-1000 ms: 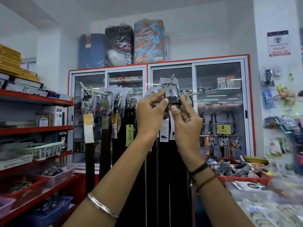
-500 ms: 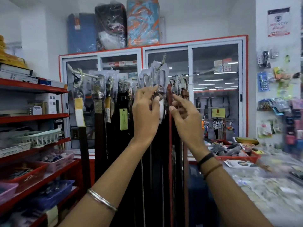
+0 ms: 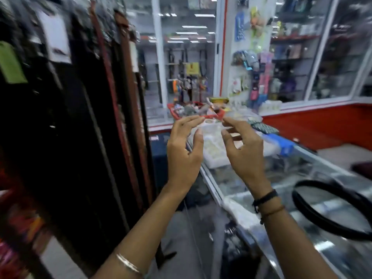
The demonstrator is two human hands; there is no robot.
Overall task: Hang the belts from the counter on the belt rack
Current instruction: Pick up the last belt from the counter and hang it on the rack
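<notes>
Standing between hangs, I judge: the left hand (image 3: pixel 184 156) and right hand (image 3: pixel 244 156) are hovering with fingers spread, gripping nothing. A coiled black belt (image 3: pixel 330 210) is lying on the glass surface (image 3: pixel 302 178), down and to the right of the right hand; the hung belts (image 3: pixel 84 117) are dangling left of the left hand. The next move is calling for a reach to that coil. Blur is smearing everything, and the rack's hooks are cut off above.

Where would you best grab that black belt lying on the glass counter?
The black belt lies in a loose open loop on the glass counter. Probably pinch the near-left arc from above with the right hand, whose fingers are empty. No buckle shows here.
</notes>
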